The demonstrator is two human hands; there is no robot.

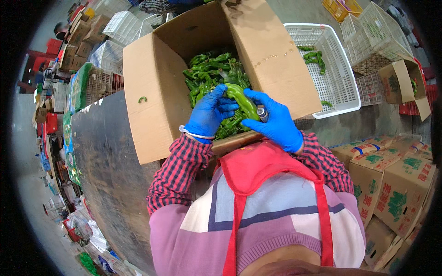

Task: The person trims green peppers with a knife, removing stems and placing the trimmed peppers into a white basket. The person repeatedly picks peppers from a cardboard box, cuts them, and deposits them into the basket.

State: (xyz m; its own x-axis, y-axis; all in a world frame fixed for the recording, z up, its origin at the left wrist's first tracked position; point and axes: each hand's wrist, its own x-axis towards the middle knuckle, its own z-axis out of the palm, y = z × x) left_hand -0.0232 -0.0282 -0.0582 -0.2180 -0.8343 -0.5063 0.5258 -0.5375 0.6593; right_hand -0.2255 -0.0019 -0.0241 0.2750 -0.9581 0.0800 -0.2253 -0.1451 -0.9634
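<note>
1. Cluttered room you've got in the head view, honestly: white crates (375, 32) stacked at upper right, a yellow crate (338, 11) near them, and printed cartons (405, 195) piled low on your right.
2. Off to your left runs a dark, scuffed tabletop (110, 161).
3. Right in front of you is an open cardboard box (168, 87), flaps splayed, with a heap of green peppers (205, 69) inside. Some little curled green bit (142, 99) sits on the left flap.
4. Your long green pepper (240, 97) is up between both hands, over the near part of that heap.
5. Left hand (209, 112), blue glove: grip closed around the pepper's upper end, fingers curled.
6. Right hand (276, 122), same glove: thumb and index nearly closed on the lower end. A short metallic cylinder (262, 114) pokes out there too; can't tell what it is.
7. Past the right flap, a white basket (352, 87) has a few loose peppers (317, 60) in it.
</note>
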